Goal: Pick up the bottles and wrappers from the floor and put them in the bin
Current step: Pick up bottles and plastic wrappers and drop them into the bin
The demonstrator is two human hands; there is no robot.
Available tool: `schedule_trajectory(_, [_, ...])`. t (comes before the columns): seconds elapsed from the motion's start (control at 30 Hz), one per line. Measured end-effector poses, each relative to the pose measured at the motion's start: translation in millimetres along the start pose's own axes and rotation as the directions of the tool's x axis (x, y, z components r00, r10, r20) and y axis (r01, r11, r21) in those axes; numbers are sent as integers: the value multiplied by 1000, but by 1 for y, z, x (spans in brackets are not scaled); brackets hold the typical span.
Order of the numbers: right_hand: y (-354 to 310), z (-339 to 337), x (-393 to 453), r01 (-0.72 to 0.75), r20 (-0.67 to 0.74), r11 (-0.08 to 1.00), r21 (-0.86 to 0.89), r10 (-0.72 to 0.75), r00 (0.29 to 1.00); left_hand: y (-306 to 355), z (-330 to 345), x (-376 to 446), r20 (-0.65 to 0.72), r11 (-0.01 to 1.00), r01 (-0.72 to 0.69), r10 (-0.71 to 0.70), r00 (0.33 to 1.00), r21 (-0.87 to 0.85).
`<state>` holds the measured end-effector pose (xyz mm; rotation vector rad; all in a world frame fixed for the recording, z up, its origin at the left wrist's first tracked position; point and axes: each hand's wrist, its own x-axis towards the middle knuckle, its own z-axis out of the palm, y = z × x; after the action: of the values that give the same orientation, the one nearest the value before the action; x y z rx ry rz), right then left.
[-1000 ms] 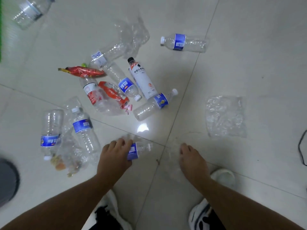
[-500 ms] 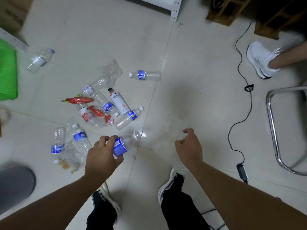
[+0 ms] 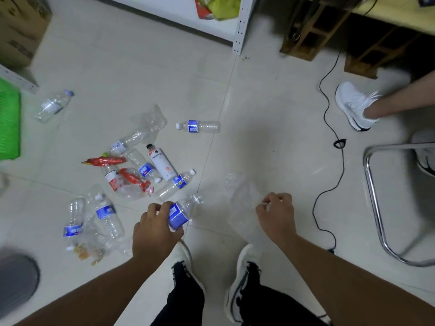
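Hands first: the left hand [image 3: 155,228] is wrapped around a clear bottle [image 3: 182,211] with a blue label, cap pointing far-right, lifted clear of the floor. The right hand [image 3: 276,214] is closed into a pinch on a clear wrapper [image 3: 240,196] that hangs off it, so thin you mostly see its crinkles against the tiles. Both sit just above the person's shoes. Out from there, to the far left, is the main pile [image 3: 138,170]: several more clear bottles, a white bottle with a black cap, a couple of red wrappers, all touching or overlapping. Near left are two more blue-label bottles lying on another clear wrapper with some crumbs on it. One lone bottle [image 3: 199,126] lies farther out, and another [image 3: 53,105] is way off far left by a green basket [image 3: 9,123]. The dark round thing at the near-left edge [image 3: 17,278] might be the bin, can't tell for sure. So barely started, I'd say. Stuff that could go wrong: that wrapper is held only by a corner pinch, so it could slip out on the way over, and the see-through ones are easy to miss altogether. Also there's a black cable [image 3: 329,128] snaking across the floor on the right, an easy trip if they step that way.
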<state>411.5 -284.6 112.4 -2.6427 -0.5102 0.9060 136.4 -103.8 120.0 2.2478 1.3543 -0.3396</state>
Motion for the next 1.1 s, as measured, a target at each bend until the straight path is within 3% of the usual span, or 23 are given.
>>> schedule_trajectory(0.17, [32, 61, 75, 21, 83, 993, -119, -11, 997, -22, 59, 48, -17, 999, 36, -36, 999, 6])
schedule_trajectory(0.4, [94, 206, 214, 119, 180, 963, -241, -76, 981, -82, 209, 137, 3, 989, -64, 64, 998, 136])
schedule_trajectory(0.5, [122, 257, 237, 117, 266, 915, -385, -11, 964, -92, 261, 152, -38, 995, 25, -21, 999, 92])
schedule_trajectory(0.6, [135, 274, 231, 284, 230, 816, -504, -190, 954, -87, 283, 143, -39, 991, 135, -134, 990, 9])
schedule_trajectory(0.7, [132, 253, 207, 442, 347, 814, -376, -319, 882, -71, 268, 113, -23, 966, 246, -249, 968, -81])
schedule_trajectory(0.87, [64, 173, 142, 478, 287, 831, -283, -402, 870, -60, 181, 43, -37, 925, 357, -364, 931, -135])
schedule_trajectory(1.0, [-4, 111, 93, 548, 372, 801, -242, -445, 815, -63, 108, -23, -59, 845, 496, -516, 855, -198])
schedule_trajectory(1.1, [-63, 70, 50, 663, 431, 701, -263, -529, 731, -73, 53, -90, -70, 771, 598, -624, 778, -218])
